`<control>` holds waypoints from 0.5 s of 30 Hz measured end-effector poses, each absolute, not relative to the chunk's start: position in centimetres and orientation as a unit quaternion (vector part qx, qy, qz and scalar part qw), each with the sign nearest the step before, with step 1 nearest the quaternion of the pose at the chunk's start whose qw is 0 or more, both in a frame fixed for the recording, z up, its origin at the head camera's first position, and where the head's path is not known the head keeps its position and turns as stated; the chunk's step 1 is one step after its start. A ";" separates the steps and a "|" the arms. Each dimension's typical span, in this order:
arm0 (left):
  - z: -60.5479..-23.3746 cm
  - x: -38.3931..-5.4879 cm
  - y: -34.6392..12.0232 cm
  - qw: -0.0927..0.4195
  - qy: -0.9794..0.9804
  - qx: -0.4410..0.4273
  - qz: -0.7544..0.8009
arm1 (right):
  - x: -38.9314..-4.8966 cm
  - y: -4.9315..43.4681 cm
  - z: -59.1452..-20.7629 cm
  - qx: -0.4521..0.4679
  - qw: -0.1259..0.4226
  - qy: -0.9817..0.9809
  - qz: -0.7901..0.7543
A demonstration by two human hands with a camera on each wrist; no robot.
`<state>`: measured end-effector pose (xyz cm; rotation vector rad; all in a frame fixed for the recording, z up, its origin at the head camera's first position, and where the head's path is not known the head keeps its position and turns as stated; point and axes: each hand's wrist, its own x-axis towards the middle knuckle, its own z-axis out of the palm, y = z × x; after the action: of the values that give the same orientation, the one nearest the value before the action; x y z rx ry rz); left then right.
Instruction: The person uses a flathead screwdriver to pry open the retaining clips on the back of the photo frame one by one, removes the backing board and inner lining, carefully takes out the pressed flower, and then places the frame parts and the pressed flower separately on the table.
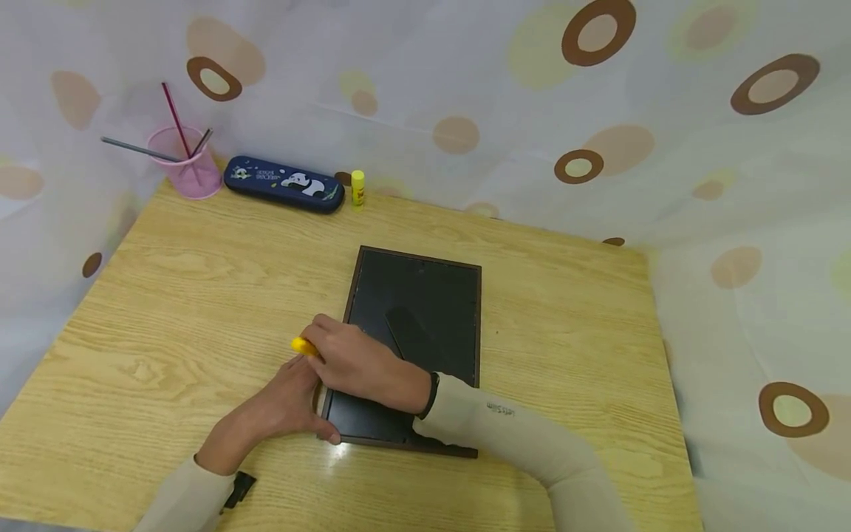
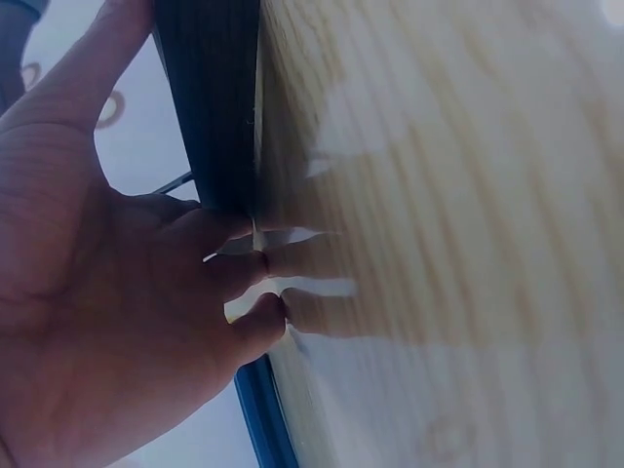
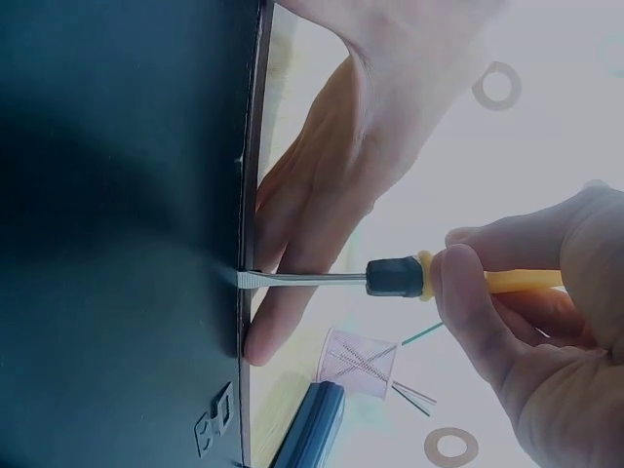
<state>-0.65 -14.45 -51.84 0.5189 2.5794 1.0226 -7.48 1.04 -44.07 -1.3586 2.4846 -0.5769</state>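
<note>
A picture frame [image 1: 439,303] lies on the table with its black back up and its stand leg [image 1: 407,329] flat against it. My right hand [image 1: 362,363] grips the yellow handle of a screwdriver [image 3: 395,277]. In the right wrist view, its flat metal tip touches the back board at the frame's rim. My left hand [image 1: 282,403] rests along the frame's left side, with the thumb at the near left corner. Its fingers [image 3: 317,229] extend against the outer edge, close under the screwdriver shaft. A small metal hanger [image 3: 214,419] shows on the backing.
At the back of the wooden table [image 1: 565,310] stand a pink mesh pencil cup [image 1: 193,177], a dark blue panda pencil case [image 1: 282,186] and a yellow glue stick [image 1: 357,190]. A patterned sheet [image 1: 412,96] rises behind them and along the sides.
</note>
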 end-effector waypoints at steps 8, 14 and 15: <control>-52.0 -0.8 -14.4 0.169 0.898 0.169 0.370 | -7.9 1.7 -43.7 -0.460 0.136 0.850 -0.217; -51.7 -0.9 -14.6 0.189 0.898 0.167 0.362 | -8.2 3.0 -43.6 -0.448 0.139 0.851 -0.237; -51.7 -1.0 -14.6 0.190 0.898 0.168 0.360 | -8.2 3.2 -43.5 -0.443 0.144 0.852 -0.241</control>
<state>-0.97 -14.59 -51.65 0.4722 2.5243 1.0114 -8.22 3.21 -43.51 -1.2762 2.4543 -0.6932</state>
